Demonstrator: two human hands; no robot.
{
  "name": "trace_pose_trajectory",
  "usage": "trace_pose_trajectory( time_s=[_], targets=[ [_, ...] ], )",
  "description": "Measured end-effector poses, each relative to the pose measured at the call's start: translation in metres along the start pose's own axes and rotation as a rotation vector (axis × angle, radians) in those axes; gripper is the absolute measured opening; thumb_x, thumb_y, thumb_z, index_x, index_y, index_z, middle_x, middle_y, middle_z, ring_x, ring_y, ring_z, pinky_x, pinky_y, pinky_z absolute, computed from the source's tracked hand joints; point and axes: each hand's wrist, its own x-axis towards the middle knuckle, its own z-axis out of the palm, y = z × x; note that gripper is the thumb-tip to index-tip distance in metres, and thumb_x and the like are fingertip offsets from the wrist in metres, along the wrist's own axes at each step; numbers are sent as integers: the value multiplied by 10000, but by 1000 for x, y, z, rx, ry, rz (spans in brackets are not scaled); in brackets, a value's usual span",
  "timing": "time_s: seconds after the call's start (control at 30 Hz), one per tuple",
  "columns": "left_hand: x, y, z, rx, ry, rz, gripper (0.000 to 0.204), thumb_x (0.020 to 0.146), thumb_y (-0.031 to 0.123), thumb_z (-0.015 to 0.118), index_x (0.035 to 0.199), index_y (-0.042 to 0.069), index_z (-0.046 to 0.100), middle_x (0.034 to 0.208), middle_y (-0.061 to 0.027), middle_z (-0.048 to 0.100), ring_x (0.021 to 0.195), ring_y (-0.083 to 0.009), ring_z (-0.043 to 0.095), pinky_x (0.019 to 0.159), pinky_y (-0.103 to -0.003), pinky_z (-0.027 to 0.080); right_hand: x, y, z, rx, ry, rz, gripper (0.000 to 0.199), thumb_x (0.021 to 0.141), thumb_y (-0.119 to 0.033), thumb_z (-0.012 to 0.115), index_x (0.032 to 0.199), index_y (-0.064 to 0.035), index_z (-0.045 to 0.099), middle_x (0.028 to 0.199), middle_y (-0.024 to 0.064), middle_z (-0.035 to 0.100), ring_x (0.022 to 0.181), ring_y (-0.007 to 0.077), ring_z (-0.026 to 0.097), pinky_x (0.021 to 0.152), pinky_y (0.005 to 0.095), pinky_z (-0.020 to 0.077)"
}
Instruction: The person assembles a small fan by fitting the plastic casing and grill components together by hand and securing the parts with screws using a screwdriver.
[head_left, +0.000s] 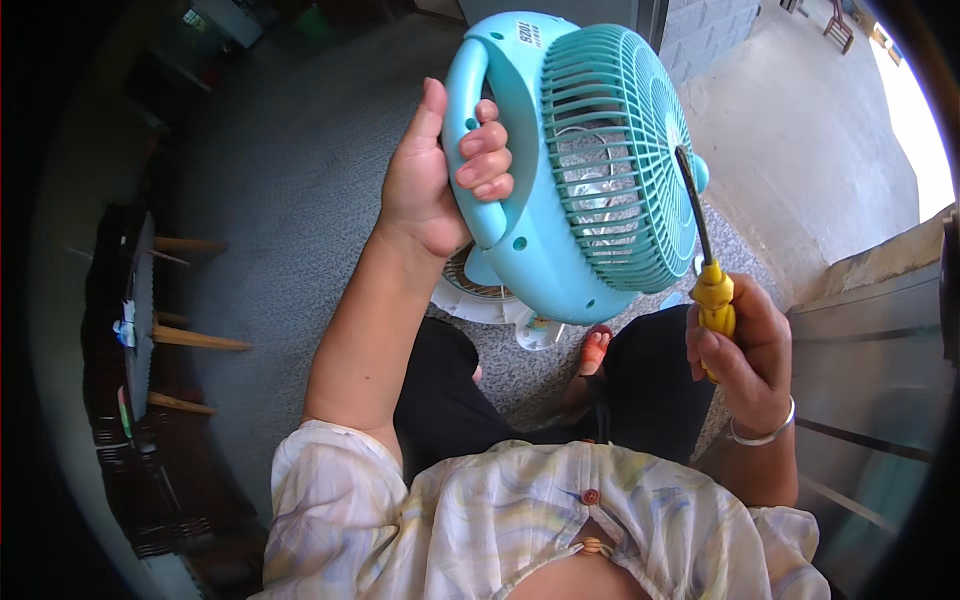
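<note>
At one o'clock our left hand grips one fan; at three, our right hand clasps one screwdriver; grey floor beneath, brick wall beyond.

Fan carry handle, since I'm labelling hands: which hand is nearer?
Left: the left hand wraps around the carry handle; the right hand is apart, below and right of it, holding a screwdriver.

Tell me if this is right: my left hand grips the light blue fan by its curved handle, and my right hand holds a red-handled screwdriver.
Not quite: the head view shows that the screwdriver is yellow-handled, not red-handled. The rest holds: your left hand grips the light blue fan by its curved handle, and your right hand holds the screwdriver.
</note>
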Motion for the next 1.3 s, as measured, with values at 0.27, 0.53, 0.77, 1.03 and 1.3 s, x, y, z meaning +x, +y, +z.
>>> trace_pose_trajectory(
  time_s=[0.27, 0.53, 0.77, 1.03, 1.3],
  targets=[
    [-26, 15, -31, -169, -213, 3, 424, 936, 472, 328, 912, 60, 424, 594, 10, 374, 429, -87, 378, 423, -253, 344, -10, 0, 7, -106, 10, -53, 299, 733, -18, 563, 1013, 73, 512, 844, 110, 579, 724, 141, 557, 682, 239, 431],
    [-27, 9, -38, -203, -238, 8, 416, 936, 459, 342, 912, 52, 424, 593, 1, 397, 420, -89, 376, 416, -250, 336, -10, 14, -1, -123, 78, -52, 285, 737, -32, 566, 998, 71, 515, 838, 106, 583, 722, 145, 566, 671, 239, 434],
    [-30, 14, -32, -165, -241, 17, 440, 926, 485, 346, 916, 53, 429, 584, 13, 396, 416, -75, 382, 415, -241, 345, -8, 7, 4, -103, 55, -29, 271, 736, -38, 559, 982, 70, 521, 816, 99, 585, 707, 137, 561, 652, 230, 428],
    [-23, -15, -14, 4, -147, -56, 555, 910, 568, 242, 918, 52, 447, 575, 2, 390, 397, -89, 370, 408, -248, 348, -1, -11, -5, -293, -29, -105, 360, 727, -34, 580, 1065, 69, 508, 770, 97, 568, 573, 146, 515, 553, 239, 405],
    [-18, -29, 2, 166, -117, -96, 574, 943, 489, 238, 1110, -21, 440, 585, -2, 423, 410, -65, 400, 415, -218, 372, 5, -27, -2, -469, -146, -197, 450, 698, 38, 551, 1141, 36, 472, 751, 109, 573, 518, 192, 533, 510, 257, 406]
  ],
)
